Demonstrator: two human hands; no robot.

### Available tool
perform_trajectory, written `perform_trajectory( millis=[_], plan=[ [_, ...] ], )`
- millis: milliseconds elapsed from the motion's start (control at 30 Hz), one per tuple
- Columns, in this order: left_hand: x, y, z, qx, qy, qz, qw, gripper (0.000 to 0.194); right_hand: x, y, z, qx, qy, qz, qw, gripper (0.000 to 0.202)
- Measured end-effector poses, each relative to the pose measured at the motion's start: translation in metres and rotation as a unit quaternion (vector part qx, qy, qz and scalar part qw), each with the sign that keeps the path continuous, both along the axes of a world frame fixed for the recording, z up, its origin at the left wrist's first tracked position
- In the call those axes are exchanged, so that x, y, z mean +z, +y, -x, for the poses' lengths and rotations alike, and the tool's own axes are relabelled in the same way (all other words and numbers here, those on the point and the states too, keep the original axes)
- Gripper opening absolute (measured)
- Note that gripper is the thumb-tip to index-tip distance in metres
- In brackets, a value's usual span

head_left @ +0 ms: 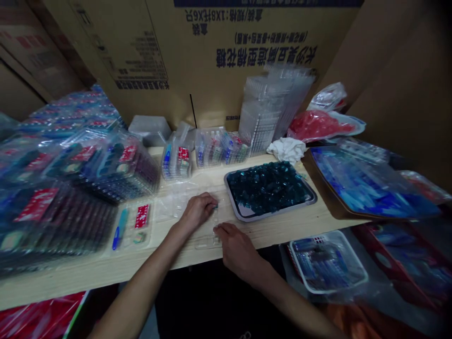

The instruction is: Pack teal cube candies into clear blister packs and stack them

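Head view, 2 bare hands at work over a pale wooden table [254, 230]. We find the left hand [199, 208] with thumb and fingers drawn together, a small dark bit showing at the tips; we cannot tell whether it is gripped. The right hand [236, 244] has its thumb and forefinger nearly closed at a clear plastic tray [205, 243], which lies flat on the table near its front edge; whether they pinch it, we cannot tell. Just right of the hands we note a rimmed tray [245, 210] heaped with dark teal pieces [270, 186]. To the left lies 1 filled clear pack [131, 227] holding a blue item and a red packet, beside blurred stacks of similar packs [63, 226]. Behind: tall nested clear trays [259, 113] and a crumpled white cloth [286, 149].
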State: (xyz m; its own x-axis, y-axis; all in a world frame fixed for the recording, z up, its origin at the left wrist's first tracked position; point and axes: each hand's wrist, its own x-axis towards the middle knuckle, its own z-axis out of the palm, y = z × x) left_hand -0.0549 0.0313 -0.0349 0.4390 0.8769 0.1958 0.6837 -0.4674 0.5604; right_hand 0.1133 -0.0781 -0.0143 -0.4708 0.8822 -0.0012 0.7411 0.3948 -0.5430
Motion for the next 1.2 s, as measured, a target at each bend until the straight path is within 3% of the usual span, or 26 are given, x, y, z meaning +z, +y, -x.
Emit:
perform_trajectory(
  millis=[133,267,433,500,667,867,1000,1200],
  plan=[
    [-0.001,-0.008,-0.003,-0.006,0.062,-0.031,0.998,0.022,0.004,0.0,-0.002,0.006,0.005,0.01,1.0,0.041],
    [-0.007,-0.019,-0.01,0.053,0.068,-0.057,0.995,0.019,0.008,0.016,-0.012,0.003,0.015,-0.001,1.0,0.04],
    [-0.016,-0.029,-0.017,0.11,0.025,-0.084,0.99,0.024,0.015,0.062,-0.036,-0.176,-0.119,-0.072,0.975,0.042],
    [-0.017,-0.032,-0.017,0.111,0.025,-0.081,0.99,0.032,0.015,0.077,-0.043,-0.196,-0.181,-0.077,0.961,0.037],
    [-0.015,-0.043,-0.019,0.134,0.005,-0.094,0.987,0.043,0.007,0.092,-0.045,-0.174,-0.231,-0.088,0.953,0.036],
    [-0.01,-0.055,-0.039,0.123,-0.075,-0.084,0.986,0.038,-0.008,0.105,-0.044,-0.169,-0.223,-0.04,0.959,0.042],
    [-0.002,-0.054,-0.048,0.102,-0.116,-0.078,0.985,0.036,-0.018,0.107,-0.044,-0.17,-0.216,-0.057,0.96,0.029],
    [0.013,-0.05,-0.056,0.114,-0.214,-0.025,0.97,0.029,-0.011,0.099,-0.047,-0.169,-0.195,-0.095,0.961,0.026]
  ],
)
